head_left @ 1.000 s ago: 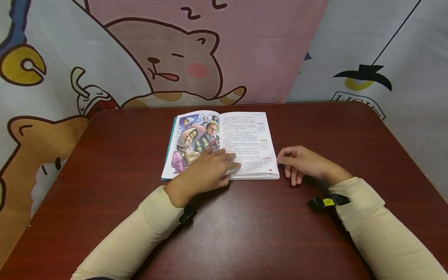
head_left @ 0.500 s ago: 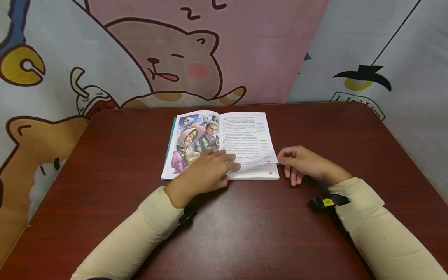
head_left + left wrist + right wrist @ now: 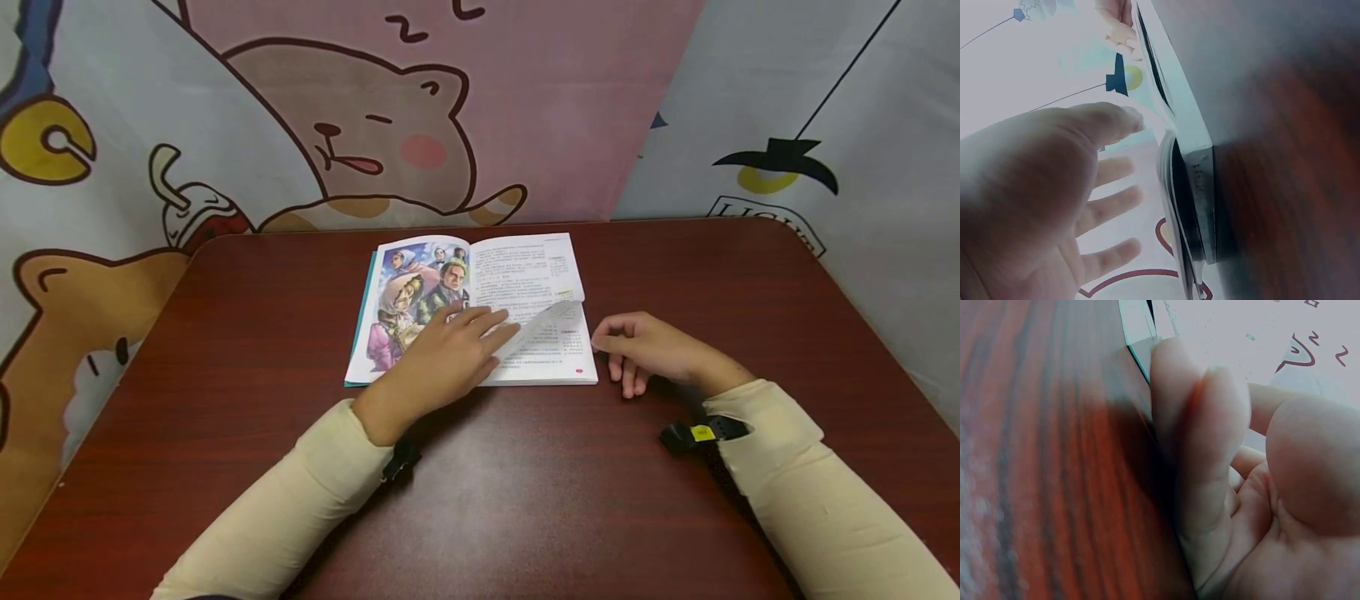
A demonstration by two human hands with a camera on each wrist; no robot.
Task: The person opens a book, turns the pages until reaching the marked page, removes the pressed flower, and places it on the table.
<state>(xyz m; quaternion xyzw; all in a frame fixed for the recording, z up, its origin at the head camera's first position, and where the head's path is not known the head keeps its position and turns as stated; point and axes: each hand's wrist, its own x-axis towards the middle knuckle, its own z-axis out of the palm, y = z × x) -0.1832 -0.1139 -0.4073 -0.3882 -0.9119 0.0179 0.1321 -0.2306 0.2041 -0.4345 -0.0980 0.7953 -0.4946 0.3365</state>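
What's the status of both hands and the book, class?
Left hand flat on open book, fingers lifting the right page. Right hand idle on table beside book, loosely curled, holding nothing. Nothing in the way.

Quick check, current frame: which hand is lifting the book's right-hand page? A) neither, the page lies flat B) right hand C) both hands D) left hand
D: the left hand lies on the open book with its fingers under the curled-up page, while the right hand rests on the table beside the book, off the page.
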